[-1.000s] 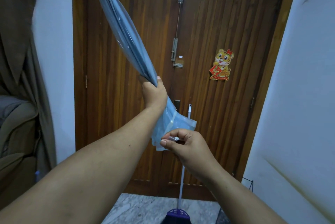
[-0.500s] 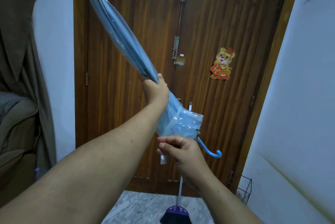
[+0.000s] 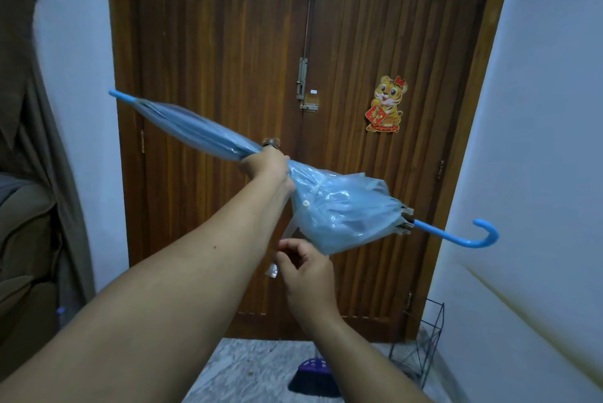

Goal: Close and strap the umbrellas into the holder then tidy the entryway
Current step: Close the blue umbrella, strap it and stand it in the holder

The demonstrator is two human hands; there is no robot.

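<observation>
A translucent light-blue umbrella (image 3: 342,210) is folded and lies almost level in front of the door, tip to the left and blue hooked handle (image 3: 483,236) to the right. My left hand (image 3: 266,164) grips it around the middle, where the canopy is bunched tight. The lower canopy hangs loose and puffy. Its clear strap (image 3: 273,268) dangles below the canopy, and my right hand (image 3: 306,268) pinches it between thumb and fingers just under the loose folds. A black wire umbrella holder (image 3: 424,347) stands on the floor at the lower right, against the wall.
A brown wooden double door (image 3: 228,60) with a bolt and a tiger sticker (image 3: 386,105) fills the background. A purple broom head (image 3: 313,379) rests on the marble floor below my right arm. A sofa and brown curtain (image 3: 29,206) are at the left.
The umbrella has swung down from a steep upward slant to almost level; its tip dropped to the left and the hooked handle came out to the right. My right hand stayed under the canopy.
</observation>
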